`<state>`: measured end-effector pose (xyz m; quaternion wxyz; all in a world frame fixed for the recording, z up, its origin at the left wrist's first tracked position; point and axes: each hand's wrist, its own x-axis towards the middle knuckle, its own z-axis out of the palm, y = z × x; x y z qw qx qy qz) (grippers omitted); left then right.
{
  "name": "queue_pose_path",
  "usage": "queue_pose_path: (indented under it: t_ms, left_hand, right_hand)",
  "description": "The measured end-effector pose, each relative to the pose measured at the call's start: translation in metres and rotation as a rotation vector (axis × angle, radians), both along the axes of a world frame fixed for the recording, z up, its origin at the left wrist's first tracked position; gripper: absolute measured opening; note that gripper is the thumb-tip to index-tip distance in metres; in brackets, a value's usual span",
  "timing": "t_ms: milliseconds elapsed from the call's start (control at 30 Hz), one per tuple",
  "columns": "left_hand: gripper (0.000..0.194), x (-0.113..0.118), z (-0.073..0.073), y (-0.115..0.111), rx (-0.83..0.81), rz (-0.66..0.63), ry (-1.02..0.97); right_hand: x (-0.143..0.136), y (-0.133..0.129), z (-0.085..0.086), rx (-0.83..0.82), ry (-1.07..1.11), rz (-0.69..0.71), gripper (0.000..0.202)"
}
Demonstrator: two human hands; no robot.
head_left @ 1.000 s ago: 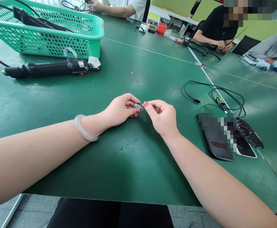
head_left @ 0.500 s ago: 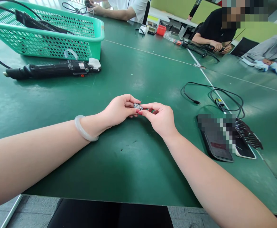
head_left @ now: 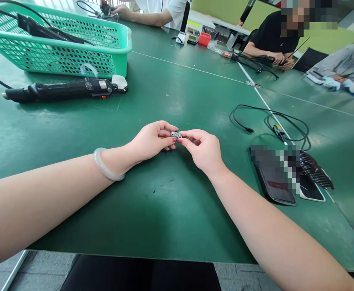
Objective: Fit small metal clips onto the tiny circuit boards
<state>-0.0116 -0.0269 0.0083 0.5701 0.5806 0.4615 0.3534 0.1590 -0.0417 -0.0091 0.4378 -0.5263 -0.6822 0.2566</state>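
Head view: the right hand [head_left: 207, 150], just apart from the small metallic part [head_left: 176, 135] a second ago, now has fingers pinching one end, so both hands seem engaged. The left hand's [head_left: 150, 141] fingers grip the other. Too small to identify, it is right of and nearer than the green basket [head_left: 129, 39].

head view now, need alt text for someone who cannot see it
The left hand holds a small silvery part in its grip while the right hand pinches the part's right end, over a green table. A green basket and black tool are upper left; a cable and dark case are at right. Other people sit across the table.
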Motion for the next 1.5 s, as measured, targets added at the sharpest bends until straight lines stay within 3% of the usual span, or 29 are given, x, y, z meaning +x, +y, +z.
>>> queue_pose_path:
  t_ms: [300,600,1500]
  left_hand:
    - [0.044,-0.004,-0.001,0.0,0.028,0.008,0.02]
    - [0.068,-0.004,0.0,-0.002,0.077,0.002,0.109]
    - [0.062,-0.004,-0.003,0.001,0.092,-0.023,0.12]
  right_hand:
    - [0.003,0.01,-0.004,0.066,-0.125,-0.036,0.017]
    - [0.004,0.015,-0.005,0.041,-0.09,-0.042,0.018]
    - [0.004,0.015,-0.005,0.029,-0.078,-0.036,0.017]
